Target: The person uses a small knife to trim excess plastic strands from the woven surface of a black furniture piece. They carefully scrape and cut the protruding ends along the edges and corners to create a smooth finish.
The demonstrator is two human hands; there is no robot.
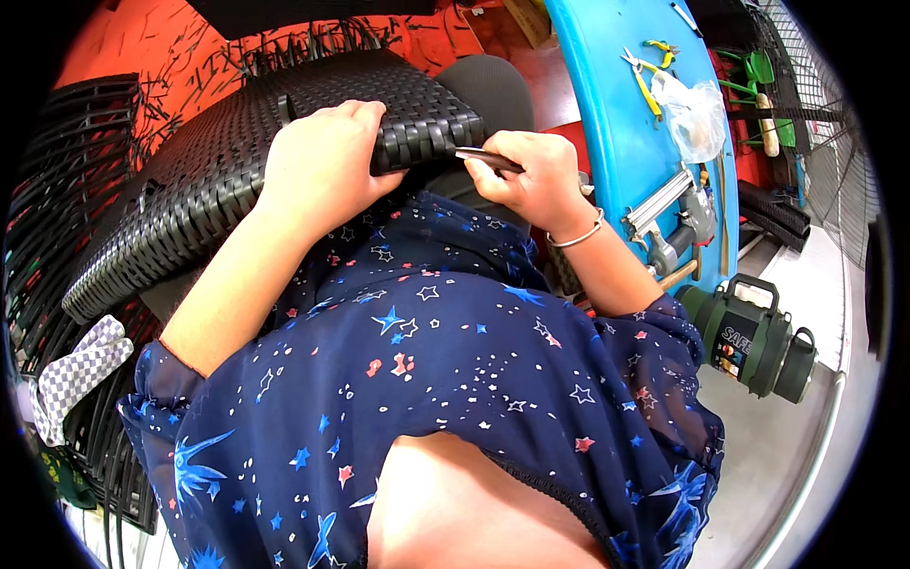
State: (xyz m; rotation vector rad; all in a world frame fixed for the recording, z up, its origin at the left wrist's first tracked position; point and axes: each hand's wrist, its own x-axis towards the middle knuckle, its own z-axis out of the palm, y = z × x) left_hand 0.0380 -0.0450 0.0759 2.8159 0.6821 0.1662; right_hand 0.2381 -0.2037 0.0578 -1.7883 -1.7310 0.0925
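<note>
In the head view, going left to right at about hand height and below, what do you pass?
Checkered cloth → black woven panel → left hand pressing on the panel's edge → thin tool → right hand gripping it → silver bracelet → blue board → green flask.

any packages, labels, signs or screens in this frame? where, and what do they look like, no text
Printed label: on the side of the dark green cylindrical flask lying at right on the pale floor; small pale lettering with little coloured marks below.
Clear plastic bag: crumpled, on the blue board at upper right, beside yellow-handled pliers.
No signs or screens in view.
</note>
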